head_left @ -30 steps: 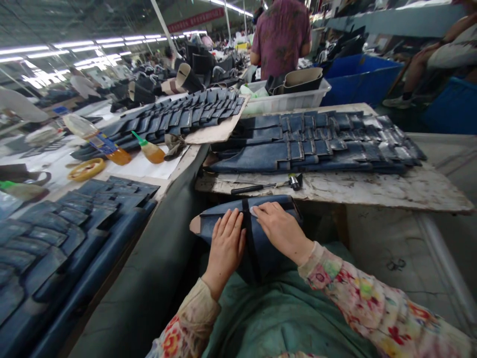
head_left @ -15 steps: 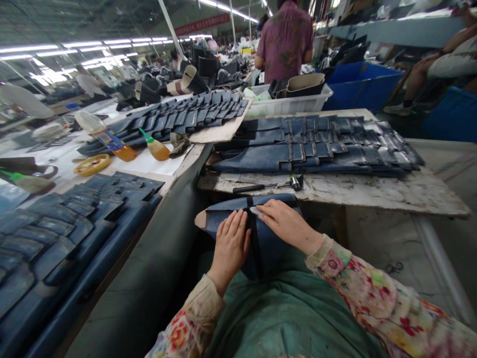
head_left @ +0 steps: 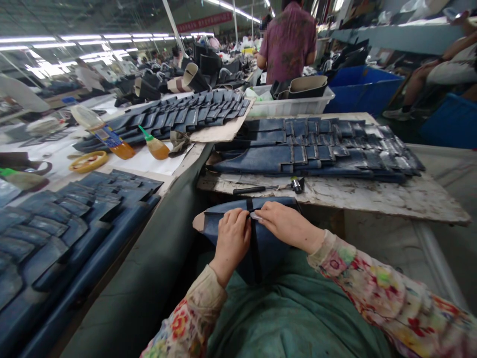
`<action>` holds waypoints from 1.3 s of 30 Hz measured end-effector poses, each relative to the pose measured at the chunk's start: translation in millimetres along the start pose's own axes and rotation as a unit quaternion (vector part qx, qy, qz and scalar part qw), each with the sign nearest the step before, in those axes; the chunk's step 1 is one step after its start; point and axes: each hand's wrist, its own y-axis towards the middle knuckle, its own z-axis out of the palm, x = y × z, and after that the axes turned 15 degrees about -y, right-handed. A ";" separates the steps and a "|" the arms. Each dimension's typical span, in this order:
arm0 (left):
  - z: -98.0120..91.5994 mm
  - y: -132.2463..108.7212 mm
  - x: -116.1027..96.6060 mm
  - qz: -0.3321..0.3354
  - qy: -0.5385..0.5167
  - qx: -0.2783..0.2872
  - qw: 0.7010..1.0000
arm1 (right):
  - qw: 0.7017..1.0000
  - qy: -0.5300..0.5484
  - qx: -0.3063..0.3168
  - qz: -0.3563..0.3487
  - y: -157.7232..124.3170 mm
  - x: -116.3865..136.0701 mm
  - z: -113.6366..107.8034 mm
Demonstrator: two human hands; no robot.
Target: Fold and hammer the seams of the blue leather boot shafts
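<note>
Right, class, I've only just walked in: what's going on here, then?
A person is handling a blue piece crossed by a black band. The left hand is on the piece, fingers bent beside the band; the right hand pinches a small pale object against it. Just beyond, a hammer lies on a worn board, in front of overlapping blue pieces.

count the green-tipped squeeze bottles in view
2: one squeeze bottle right of the labelled plastic bottle, another squeeze bottle at the picture's left edge; more may be hidden in the background clutter.
</note>
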 end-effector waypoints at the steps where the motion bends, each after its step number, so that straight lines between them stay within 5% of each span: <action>1: -0.3 1.9 0.4 0.011 -0.012 0.005 1.000 | 1.000 -0.003 0.000 -0.003 -0.4 -0.5 -0.5; 9: -5.1 1.4 7.2 0.071 -0.008 0.073 0.995 | 0.999 0.046 0.010 0.012 1.0 -7.6 -0.7; 16: 2.3 -2.5 10.5 0.051 -0.007 0.067 0.996 | 0.997 -0.043 0.029 0.058 7.5 11.2 -3.8; 22: 3.5 0.0 12.0 0.052 -0.008 0.056 0.997 | 0.995 -0.091 0.036 0.029 17.8 11.0 -3.3; 30: -2.2 -6.0 10.9 0.039 -0.014 0.044 0.998 | 0.997 -0.031 -0.072 0.029 13.1 4.2 15.2; 39: -13.8 -16.9 25.9 0.024 0.015 0.011 1.000 | 0.991 0.016 -0.118 -0.059 14.9 4.2 2.2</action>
